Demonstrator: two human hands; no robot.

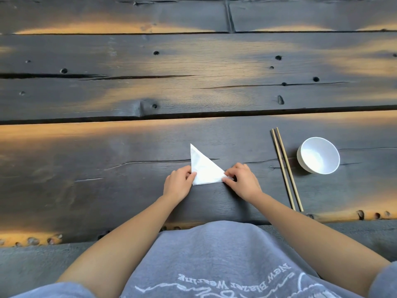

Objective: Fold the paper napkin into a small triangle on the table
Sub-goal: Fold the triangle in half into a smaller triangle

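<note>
A white paper napkin [203, 168] lies flat on the dark wooden table [129, 179] in the shape of a triangle, one point away from me. My left hand [178, 183] rests at its near-left corner, the thumb pressing on the paper's edge. At the near-right corner, the fingertips of my right hand [241, 180] pinch the napkin's tip.
A pair of wooden chopsticks [286, 168] lies to the right of the napkin, pointing away from me. Right of them stands a white bowl [318, 155] with nothing in it. The table's near edge runs just in front of my grey shirt.
</note>
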